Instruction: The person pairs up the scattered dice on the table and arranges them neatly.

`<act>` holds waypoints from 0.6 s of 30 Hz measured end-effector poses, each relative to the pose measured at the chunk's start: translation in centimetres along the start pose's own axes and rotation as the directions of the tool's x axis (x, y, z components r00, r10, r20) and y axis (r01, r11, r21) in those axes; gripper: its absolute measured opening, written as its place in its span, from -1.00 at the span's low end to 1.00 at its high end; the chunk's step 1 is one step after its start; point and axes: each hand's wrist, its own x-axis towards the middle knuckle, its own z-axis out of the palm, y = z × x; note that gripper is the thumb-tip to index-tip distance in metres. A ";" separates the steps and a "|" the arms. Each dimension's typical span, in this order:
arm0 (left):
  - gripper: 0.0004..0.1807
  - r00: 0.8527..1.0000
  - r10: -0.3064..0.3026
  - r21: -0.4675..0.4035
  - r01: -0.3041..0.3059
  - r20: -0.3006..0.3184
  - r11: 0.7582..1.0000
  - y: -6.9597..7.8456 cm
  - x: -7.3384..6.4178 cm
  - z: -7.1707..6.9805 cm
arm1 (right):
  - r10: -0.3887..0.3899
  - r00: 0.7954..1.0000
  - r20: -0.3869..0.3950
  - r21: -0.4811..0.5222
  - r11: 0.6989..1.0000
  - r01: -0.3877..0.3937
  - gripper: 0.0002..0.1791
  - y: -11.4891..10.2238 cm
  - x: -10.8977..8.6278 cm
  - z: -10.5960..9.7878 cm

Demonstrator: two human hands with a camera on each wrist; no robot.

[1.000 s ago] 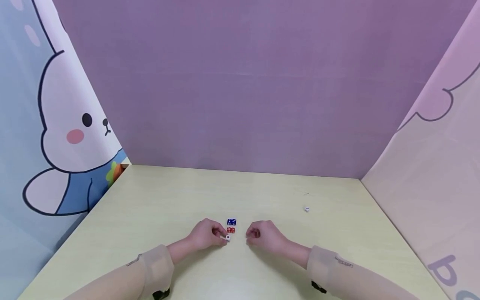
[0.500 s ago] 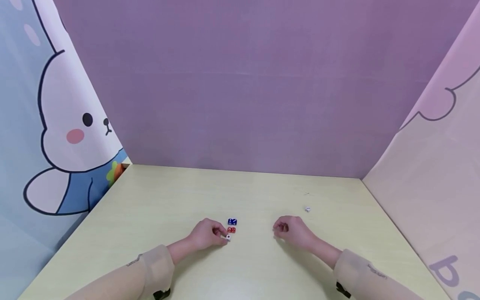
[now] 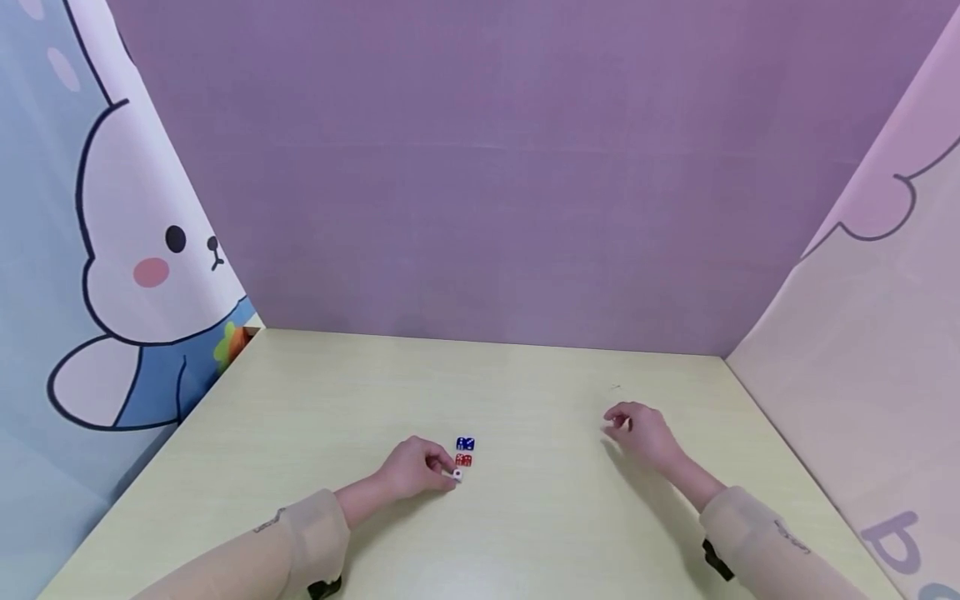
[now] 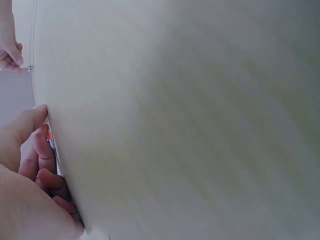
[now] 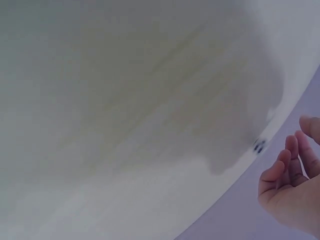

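Note:
My left hand (image 3: 416, 467) rests at the table's middle, thumb and fingertips pinching a white die (image 3: 457, 475) at its left side. Just beyond that die lie two red dice (image 3: 464, 460) side by side, and behind them two blue dice (image 3: 465, 444). Only a sliver of red and blue shows past the left fingers (image 4: 42, 145) in the left wrist view. Off to the right, my right hand (image 3: 641, 433) hovers with loosely bent fingers and nothing in them. A second white die (image 5: 259, 146) with dark pips lies close by its fingertips; in the head view that hand hides it.
The pale wooden table (image 3: 337, 392) runs back to a purple panel (image 3: 480, 183). A rabbit-print curtain (image 3: 150, 217) borders the left side and a pink curtain (image 3: 885, 333) the right. A tiny mark (image 3: 615, 387) shows on the tabletop beyond my right hand.
My right hand has moved from beside the coloured dice out to the right and farther back, over the lone white die. The left hand has stayed at its die.

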 end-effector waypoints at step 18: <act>-0.81 1.000 0.001 0.000 -0.001 0.003 1.000 -0.2 0.0 0.1 | 0.143 0.990 0.000 -0.061 0.988 -0.143 -0.81 2.9 1.6 -0.1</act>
